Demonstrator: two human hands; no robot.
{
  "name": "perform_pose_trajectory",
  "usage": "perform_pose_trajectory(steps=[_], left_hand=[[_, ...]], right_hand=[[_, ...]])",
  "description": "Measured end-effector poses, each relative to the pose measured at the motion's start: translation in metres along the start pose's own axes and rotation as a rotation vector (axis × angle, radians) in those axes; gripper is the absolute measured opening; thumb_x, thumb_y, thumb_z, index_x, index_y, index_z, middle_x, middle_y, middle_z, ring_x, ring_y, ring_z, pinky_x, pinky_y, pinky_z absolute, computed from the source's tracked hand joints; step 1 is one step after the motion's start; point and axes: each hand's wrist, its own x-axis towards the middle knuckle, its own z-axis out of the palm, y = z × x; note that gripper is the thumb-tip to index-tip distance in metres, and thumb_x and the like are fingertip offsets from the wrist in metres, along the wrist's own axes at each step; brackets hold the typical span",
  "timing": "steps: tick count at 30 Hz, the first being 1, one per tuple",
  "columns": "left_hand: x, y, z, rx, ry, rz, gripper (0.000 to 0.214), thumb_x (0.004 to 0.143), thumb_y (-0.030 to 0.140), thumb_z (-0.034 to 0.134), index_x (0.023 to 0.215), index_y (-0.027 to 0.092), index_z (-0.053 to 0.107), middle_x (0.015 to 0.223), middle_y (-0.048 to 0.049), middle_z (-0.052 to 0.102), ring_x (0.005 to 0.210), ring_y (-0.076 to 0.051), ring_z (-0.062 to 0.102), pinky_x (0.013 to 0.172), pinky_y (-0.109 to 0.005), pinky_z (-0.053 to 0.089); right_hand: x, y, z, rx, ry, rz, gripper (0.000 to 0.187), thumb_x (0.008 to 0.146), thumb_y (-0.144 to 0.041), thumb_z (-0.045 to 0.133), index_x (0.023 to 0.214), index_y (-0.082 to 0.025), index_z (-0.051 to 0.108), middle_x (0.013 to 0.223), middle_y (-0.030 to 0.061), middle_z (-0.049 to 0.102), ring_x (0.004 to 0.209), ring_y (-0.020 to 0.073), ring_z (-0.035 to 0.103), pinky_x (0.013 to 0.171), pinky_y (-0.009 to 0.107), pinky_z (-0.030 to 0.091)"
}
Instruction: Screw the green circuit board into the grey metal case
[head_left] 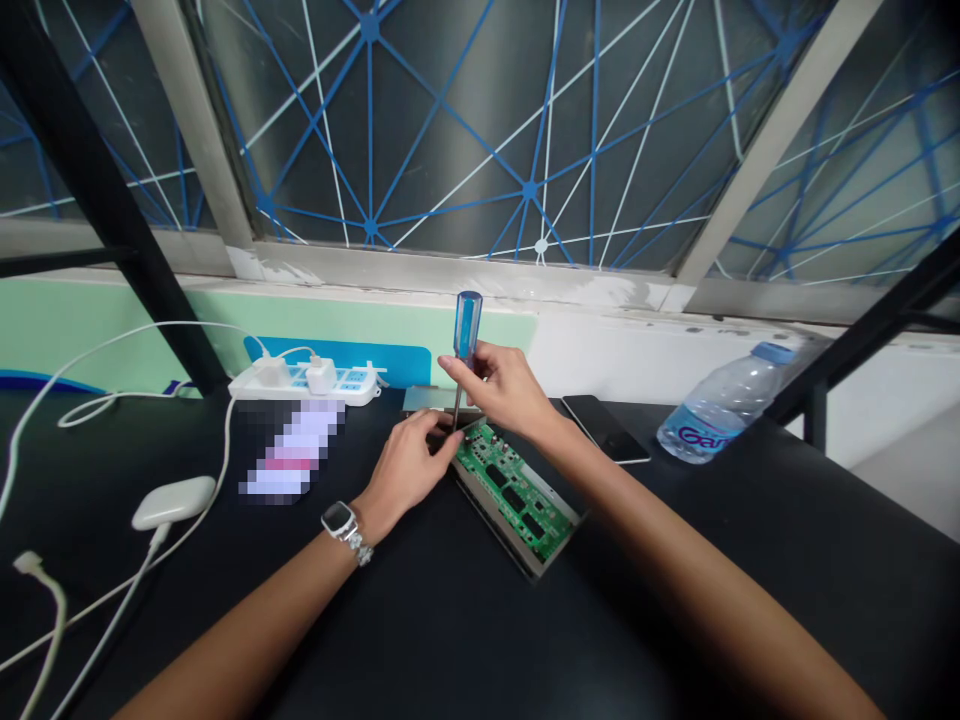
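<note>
A screwdriver with a clear blue handle stands nearly upright, its metal shaft pointing down at the far left corner of a green circuit board. My right hand grips it low on the handle with thumb and fingers. The board sits in a metal frame and lies slantwise on the black table. Around its far left corner my left hand is closed, the thumb close to the screwdriver's tip. Fingers hide the exact spot where the tip meets the board. A flat metal piece lies just behind my hands.
A white power strip with plugs and cables stands at the back left. Nearer lies a white charger with its cord. To the right are a black phone and a tilted water bottle. Black metal bars rise on both sides.
</note>
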Motion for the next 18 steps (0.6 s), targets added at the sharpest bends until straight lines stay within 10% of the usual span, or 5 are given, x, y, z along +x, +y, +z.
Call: perform_pose_trajectory(steps=[5, 18], left_hand=[[-0.011, 0.022, 0.006, 0.314, -0.042, -0.098, 0.044, 0.078, 0.044, 0.064, 0.109, 0.014, 0.055, 0.109, -0.0165, 0.057, 0.101, -0.035, 0.06, 0.086, -0.049, 0.051], [-0.004, 0.013, -0.004, 0.162, -0.256, -0.106, 0.023, 0.074, 0.026, 0.057, 0.096, 0.019, 0.053, 0.1, -0.0085, 0.058, 0.094, -0.027, 0.059, 0.074, -0.037, 0.048]], right_hand=[[-0.001, 0.002, 0.004, 0.052, 0.031, 0.037, 0.045, 0.09, -0.059, 0.05, 0.065, -0.021, 0.048, 0.053, -0.0016, 0.051, 0.053, 0.013, 0.049, 0.052, 0.027, 0.034], [0.0, 0.005, -0.003, 0.058, -0.042, 0.014, 0.046, 0.092, -0.057, 0.048, 0.067, -0.019, 0.051, 0.054, -0.0015, 0.051, 0.053, 0.012, 0.047, 0.052, 0.026, 0.034]])
